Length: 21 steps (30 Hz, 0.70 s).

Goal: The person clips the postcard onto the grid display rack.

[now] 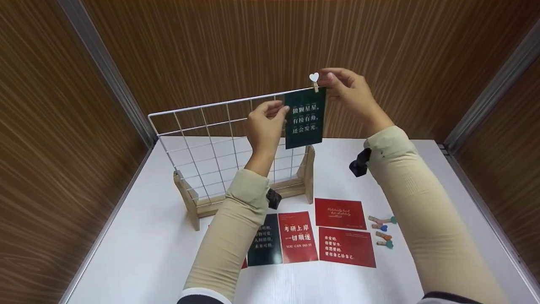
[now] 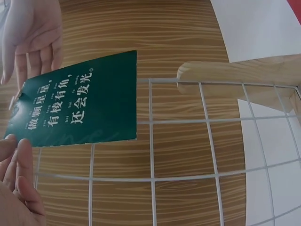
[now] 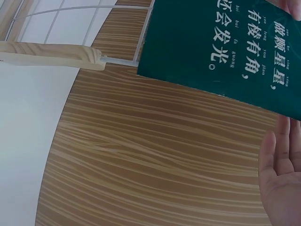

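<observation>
A dark green card (image 1: pixel 304 120) with white characters hangs at the top right corner of the white wire grid (image 1: pixel 228 103). A small wooden clothespin (image 1: pixel 315 87) with a white heart grips the card's top edge near its right corner. With thumb and fingers, my left hand (image 1: pixel 266 124) pinches the card's left edge near the top. Beside the clothespin is my right hand (image 1: pixel 352 90), its fingers (image 3: pixel 282 146) extended and the clothespin outside its grasp. In the left wrist view, the green card (image 2: pixel 94 101) lies against the grid, and the clothespin (image 2: pixel 15 101) is partly visible.
Wooden feet (image 1: pixel 310 175) support the grid on the white table (image 1: pixel 139 236). In front lie red cards (image 1: pixel 297 238), more red cards (image 1: pixel 348 249) to the right, and a dark card (image 1: pixel 265 247) partly behind the left sleeve. Several heart clothespins (image 1: pixel 384 236) lie near the right sleeve.
</observation>
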Motion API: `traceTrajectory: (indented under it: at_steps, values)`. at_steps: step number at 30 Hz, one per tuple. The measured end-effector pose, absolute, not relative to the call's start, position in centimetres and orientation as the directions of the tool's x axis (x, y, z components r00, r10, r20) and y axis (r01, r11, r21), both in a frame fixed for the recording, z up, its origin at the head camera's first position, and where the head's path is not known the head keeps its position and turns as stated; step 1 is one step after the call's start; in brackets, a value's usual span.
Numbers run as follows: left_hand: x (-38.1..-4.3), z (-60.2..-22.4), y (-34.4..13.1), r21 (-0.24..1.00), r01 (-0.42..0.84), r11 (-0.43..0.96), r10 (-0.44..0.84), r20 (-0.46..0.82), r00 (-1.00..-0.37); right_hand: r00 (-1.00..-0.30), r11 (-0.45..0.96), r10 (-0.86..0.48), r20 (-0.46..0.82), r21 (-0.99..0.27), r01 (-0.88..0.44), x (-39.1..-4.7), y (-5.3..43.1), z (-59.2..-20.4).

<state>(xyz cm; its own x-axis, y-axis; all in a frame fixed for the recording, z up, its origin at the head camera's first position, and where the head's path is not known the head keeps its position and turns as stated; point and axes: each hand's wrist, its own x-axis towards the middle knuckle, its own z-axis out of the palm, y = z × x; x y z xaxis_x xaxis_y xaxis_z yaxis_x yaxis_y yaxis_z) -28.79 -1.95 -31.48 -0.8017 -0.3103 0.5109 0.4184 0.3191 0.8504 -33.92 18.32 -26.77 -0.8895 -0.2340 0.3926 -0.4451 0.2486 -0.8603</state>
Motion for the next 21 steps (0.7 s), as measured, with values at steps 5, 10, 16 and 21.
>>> traceTrajectory:
  at_steps: [5,10,16,21]
  values:
    - [-28.5,-31.8,-2.3,0.849,0.418,0.322,-0.317,0.513,-0.798,-0.901,0.183,-0.214,0.378,-0.89,-0.417,-33.9,19.1,-27.2]
    - [-28.1,-32.0,-2.8,0.829,0.44,0.345,-0.299,0.542,-0.786,-0.914,0.172,-0.2,0.354,-0.905,-0.388,-33.7,20.1,-27.6]
    - [-27.4,-32.6,-3.4,0.815,0.463,0.349,-0.26,0.559,-0.788,-0.927,0.212,-0.189,0.324,-0.908,-0.36,-33.6,21.7,-28.5]
    - [-27.0,-33.2,-3.9,0.811,0.47,0.35,-0.228,0.56,-0.796,-0.937,0.259,-0.186,0.295,-0.905,-0.337,-33.4,23.0,-29.4]
